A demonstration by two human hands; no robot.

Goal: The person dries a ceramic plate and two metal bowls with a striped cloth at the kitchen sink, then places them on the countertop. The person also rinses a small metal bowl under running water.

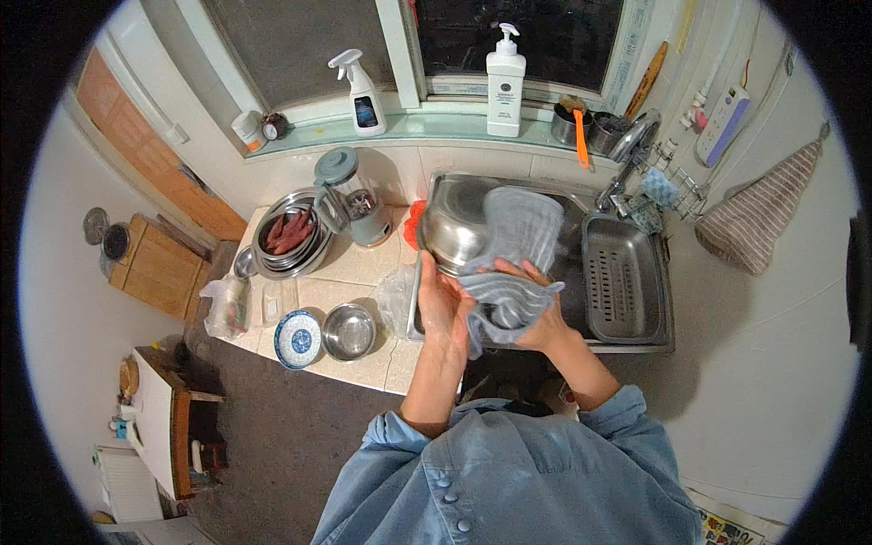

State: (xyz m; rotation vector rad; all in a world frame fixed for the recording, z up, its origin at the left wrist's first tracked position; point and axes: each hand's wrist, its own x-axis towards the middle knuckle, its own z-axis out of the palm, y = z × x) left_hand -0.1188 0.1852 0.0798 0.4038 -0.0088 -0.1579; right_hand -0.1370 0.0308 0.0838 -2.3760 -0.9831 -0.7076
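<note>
My right hand (550, 323) grips a grey striped cloth (514, 296), bunched over the fingers and blurred. Another part of the cloth spreads away from me over the sink. Beside it, my left hand (444, 305) is turned palm up and touches the cloth's left edge; its fingers are partly hidden. Just beyond my hands, a large stainless steel pot (458, 221) lies bottom up at the left of the steel sink (572, 300). A perforated grey drain basket (623, 279) sits at the sink's right side.
Left on the tiled counter (347, 289) are a blender (355, 204), stacked steel bowls (320, 255) with reddish sweet potatoes (291, 230), a blue-and-white bowl (298, 339) and a small steel bowl (349, 332). A faucet (623, 163) rises behind the sink. Bottles (505, 88) line the windowsill.
</note>
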